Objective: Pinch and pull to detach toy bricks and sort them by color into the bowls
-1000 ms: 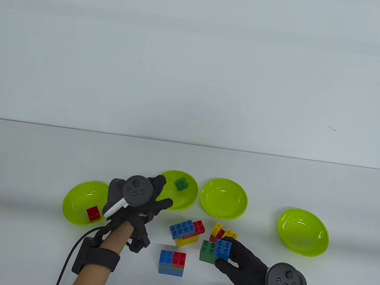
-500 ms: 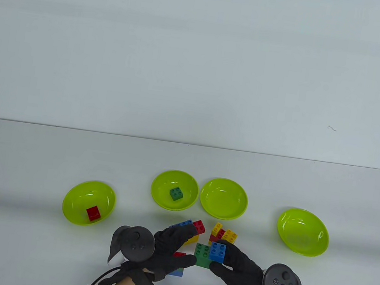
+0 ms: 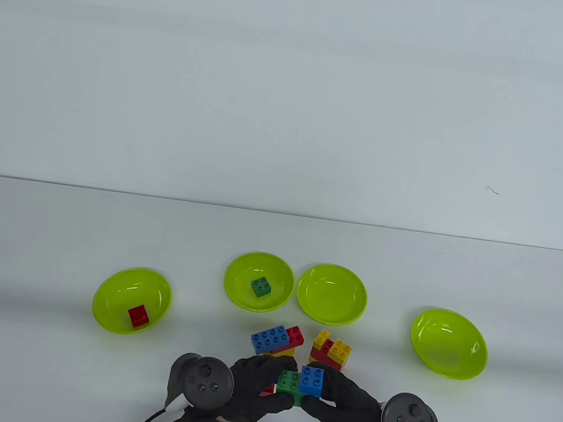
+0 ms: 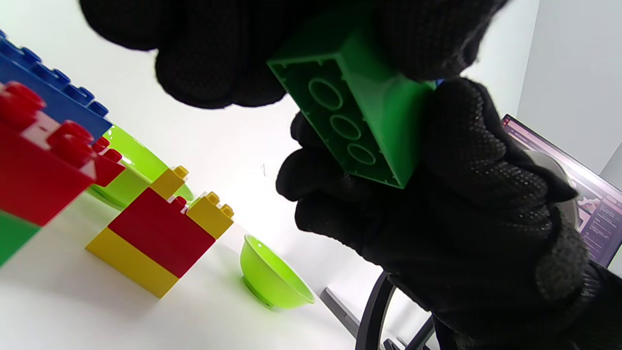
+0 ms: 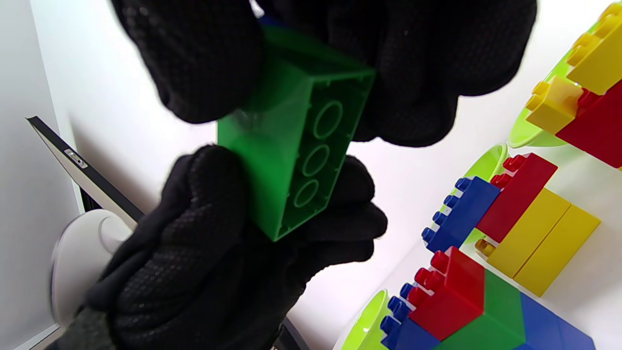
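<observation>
A green brick [image 3: 288,381] with a small blue brick [image 3: 311,380] stuck on its right half hangs just above the table near the front edge. My left hand [image 3: 273,383] pinches the green brick's left end. My right hand [image 3: 327,396] pinches the end that carries the blue brick. The wrist views show the green brick's hollow underside [image 4: 359,121] [image 5: 296,155] clamped between gloved fingers from both sides. One green bowl [image 3: 115,293] holds a red brick [image 3: 138,315], another bowl [image 3: 242,273] a green brick [image 3: 261,287].
Two more green bowls [image 3: 331,294] [image 3: 449,343] have nothing in them. A blue, red and yellow stack [image 3: 277,339] and a yellow and red stack [image 3: 330,351] stand just beyond my hands. A red, blue and green stack [image 5: 466,306] sits under my left hand.
My left hand left the bowl with the green brick, came back toward me and took hold of the green brick. My right hand carried the joined pair left and nearer the front edge.
</observation>
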`<state>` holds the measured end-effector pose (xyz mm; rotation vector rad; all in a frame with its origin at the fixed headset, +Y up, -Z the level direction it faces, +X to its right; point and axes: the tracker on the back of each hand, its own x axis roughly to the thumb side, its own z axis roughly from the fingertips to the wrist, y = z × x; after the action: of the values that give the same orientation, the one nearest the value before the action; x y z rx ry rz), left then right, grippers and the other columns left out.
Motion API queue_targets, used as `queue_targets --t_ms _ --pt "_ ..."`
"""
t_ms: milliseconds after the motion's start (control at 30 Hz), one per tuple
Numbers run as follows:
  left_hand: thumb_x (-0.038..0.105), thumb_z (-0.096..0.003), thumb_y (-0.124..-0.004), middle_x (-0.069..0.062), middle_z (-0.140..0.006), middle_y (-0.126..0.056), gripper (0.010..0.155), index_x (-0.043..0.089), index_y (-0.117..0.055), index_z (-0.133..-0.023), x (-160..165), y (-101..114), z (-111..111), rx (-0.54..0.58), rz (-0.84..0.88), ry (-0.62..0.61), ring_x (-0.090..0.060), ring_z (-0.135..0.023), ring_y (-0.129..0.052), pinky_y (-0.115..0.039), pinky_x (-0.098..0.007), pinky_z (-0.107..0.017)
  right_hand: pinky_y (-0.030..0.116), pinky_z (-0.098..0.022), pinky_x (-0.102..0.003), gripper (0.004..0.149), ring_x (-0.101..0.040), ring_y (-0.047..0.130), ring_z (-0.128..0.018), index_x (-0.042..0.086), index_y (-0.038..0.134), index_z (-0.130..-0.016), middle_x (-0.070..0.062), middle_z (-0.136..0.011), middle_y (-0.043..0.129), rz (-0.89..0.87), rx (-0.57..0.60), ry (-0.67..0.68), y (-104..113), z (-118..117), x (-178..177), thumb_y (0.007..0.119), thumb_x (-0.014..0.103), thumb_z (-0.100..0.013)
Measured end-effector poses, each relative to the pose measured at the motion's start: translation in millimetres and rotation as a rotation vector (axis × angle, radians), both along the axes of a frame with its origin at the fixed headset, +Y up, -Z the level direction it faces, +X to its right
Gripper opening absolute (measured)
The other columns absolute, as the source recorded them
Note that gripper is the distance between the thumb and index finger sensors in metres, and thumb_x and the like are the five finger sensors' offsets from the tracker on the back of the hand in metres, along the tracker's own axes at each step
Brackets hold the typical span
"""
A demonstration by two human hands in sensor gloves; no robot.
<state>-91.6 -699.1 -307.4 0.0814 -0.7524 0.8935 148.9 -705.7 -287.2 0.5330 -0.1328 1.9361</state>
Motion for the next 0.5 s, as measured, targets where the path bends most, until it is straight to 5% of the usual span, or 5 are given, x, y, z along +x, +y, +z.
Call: queue_targets --t_ms 500 --pt "0.042 -0.0453 -0.077 -0.028 -0.082 -0.085 0.067 -0.002 -0.071 -0.095 5 6 4 0.086 -0.06 0.005 -0.041 -0.07 -0.089 -0.067 -0.059 -0.058 0.07 -0.06 -0.057 0.063 -0.041 0.092 -0.072 0.005 0.072 -0.095 -0.02 -0.086 0.087 0.036 0.098 -0.018 17 3 8 0.08 0.044 -0.046"
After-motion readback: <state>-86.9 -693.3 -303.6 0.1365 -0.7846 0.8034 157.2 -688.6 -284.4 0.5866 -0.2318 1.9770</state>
